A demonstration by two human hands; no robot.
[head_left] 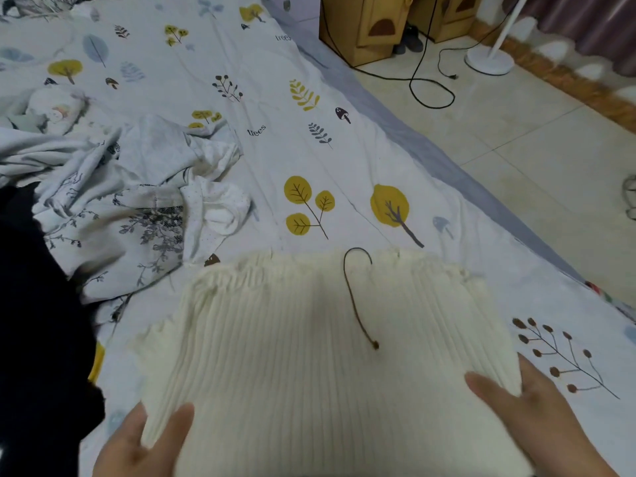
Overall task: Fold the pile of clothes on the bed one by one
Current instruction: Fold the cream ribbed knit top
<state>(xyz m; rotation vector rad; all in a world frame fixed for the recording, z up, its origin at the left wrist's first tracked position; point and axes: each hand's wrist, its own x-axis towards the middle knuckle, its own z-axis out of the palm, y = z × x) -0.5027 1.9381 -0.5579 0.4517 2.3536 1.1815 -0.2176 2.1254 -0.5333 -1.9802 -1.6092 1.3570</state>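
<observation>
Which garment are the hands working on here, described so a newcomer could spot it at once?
Start from the bed with its leaf-and-tree printed sheet and look to its near edge. There the left hand and right hand pinch the two sides of a cream ribbed knit garment. Unlike the crumpled grey-printed clothes to its left, it lies flat, with a thin brown cord across it.

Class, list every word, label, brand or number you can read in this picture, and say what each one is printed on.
"trees": printed on the bed sheet, at its middle, left of the grey leaf sprig.
"trees": printed on the same sheet again, at the far edge near the wooden cabinet; its last letter is blurred.
The cream ribbed sweater, the pile of clothes and the cabinet show no readable text.
</observation>
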